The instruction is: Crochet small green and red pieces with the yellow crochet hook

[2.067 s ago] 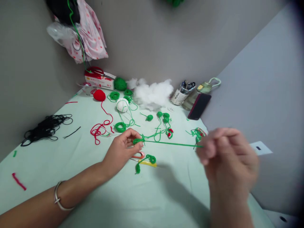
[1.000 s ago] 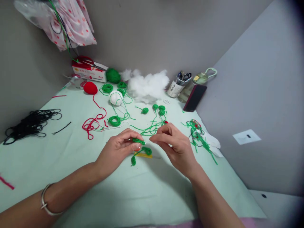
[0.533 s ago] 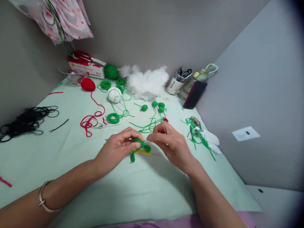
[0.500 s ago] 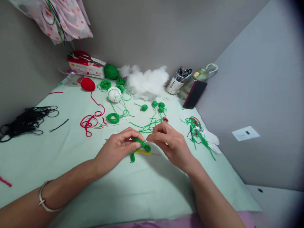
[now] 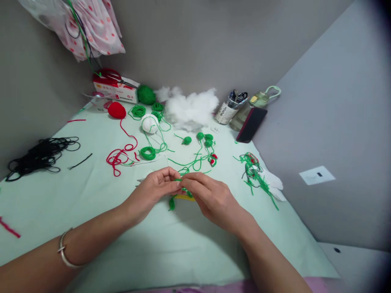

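My left hand (image 5: 161, 183) pinches a small green crochet piece (image 5: 186, 192) between thumb and fingers, above the middle of the table. Against it, with fingertips touching those of the left, my right hand (image 5: 214, 199) is closed in a pinch. Its fingers cover most of the piece, and what they hold is hidden. A small green crocheted end (image 5: 172, 203) hangs below the left fingertips. Under the hands lies a yellow-handled tool (image 5: 185, 198), partly covered. Beyond them are green crocheted balls (image 5: 208, 140) with long yarn tails and a red-and-green crocheted bit (image 5: 213, 159).
White stuffing (image 5: 192, 108) sits against the back wall, by a green yarn ball (image 5: 146, 95) and a box (image 5: 117, 89) with red scissors on top. A pen cup (image 5: 226, 113), bottle and phone (image 5: 252, 125) stand right. Yarn scraps (image 5: 256, 175) and black cord (image 5: 39, 156) lie at the sides.
My right hand has moved left and inward, up against the left fingertips. The thin pale needle-like tip seen between its fingers and the green piece is now hidden. The view has shifted slightly.
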The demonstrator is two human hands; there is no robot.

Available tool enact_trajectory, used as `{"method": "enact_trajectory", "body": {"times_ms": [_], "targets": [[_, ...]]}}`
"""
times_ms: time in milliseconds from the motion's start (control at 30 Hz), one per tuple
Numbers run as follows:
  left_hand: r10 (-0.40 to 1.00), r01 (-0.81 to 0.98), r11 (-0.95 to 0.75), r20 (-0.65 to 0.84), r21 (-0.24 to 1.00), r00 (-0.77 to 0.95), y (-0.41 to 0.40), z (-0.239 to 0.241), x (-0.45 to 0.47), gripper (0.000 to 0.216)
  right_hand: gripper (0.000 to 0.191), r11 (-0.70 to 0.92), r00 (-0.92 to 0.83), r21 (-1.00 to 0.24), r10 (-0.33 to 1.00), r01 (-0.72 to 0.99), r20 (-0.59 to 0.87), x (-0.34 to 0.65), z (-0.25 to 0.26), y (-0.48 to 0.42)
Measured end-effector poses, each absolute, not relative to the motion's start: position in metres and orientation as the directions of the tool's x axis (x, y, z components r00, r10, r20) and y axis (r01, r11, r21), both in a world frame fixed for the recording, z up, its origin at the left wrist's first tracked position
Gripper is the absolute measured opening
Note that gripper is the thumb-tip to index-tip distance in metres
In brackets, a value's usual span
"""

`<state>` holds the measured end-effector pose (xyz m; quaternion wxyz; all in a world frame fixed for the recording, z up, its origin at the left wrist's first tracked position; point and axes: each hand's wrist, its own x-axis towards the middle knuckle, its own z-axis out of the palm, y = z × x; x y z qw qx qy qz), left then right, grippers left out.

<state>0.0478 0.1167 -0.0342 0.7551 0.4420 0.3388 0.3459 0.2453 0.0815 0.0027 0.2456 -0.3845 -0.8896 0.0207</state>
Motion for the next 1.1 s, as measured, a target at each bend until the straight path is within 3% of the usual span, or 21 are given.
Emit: {"method": "enact_trajectory", "body": {"times_ms": [133, 200, 267, 333, 433, 633, 800, 1100], "targets": [[0.831, -0.206, 0.351, -0.203, 0.913, 0.518, 0.118, -0.032, 0.049, 0.021, 0.024, 0.698, -0.554, -0.142, 0.661, 0.702, 0.507, 0.242, 0.003, 0.080], [0.851, -0.174, 0.319, -0.201, 0.932, 0.485, 0.120, -0.030, 0.049, 0.022, 0.025, 0.718, -0.479, -0.192, 0.614, 0.669, 0.627, 0.238, 0.009, 0.074], [0.874, -0.152, 0.303, -0.211, 0.941, 0.438, 0.122, -0.027, 0.047, 0.025, 0.023, 0.701, -0.345, -0.431, 0.678, 0.568, 0.649, 0.236, 0.017, 0.065], [0.897, -0.149, 0.285, -0.209, 0.947, 0.390, 0.124, -0.024, 0.044, 0.028, 0.021, 0.586, -0.172, -0.722, 0.806, 0.369, 0.566, 0.238, 0.025, 0.060], [0.930, -0.157, 0.216, -0.154, 0.964, 0.333, 0.124, -0.021, 0.042, 0.028, 0.013, 0.437, 0.043, -0.888, 0.894, 0.144, 0.446, 0.253, 0.039, 0.061], [0.971, -0.118, 0.035, -0.006, 0.992, 0.239, 0.121, -0.023, 0.041, 0.019, 0.013, 0.478, 0.554, -0.874, 0.707, 0.085, 0.440, 0.299, 0.065, 0.073], [0.976, -0.099, 0.005, 0.016, 0.995, 0.217, 0.122, -0.025, 0.039, 0.019, 0.015, 0.461, 0.640, -0.885, 0.663, 0.060, 0.389, 0.322, 0.071, 0.073], [0.976, -0.116, 0.016, 0.010, 0.993, 0.216, 0.122, -0.024, 0.041, 0.016, 0.019, 0.523, 0.657, -0.843, 0.593, 0.126, 0.466, 0.339, 0.064, 0.077]]}}
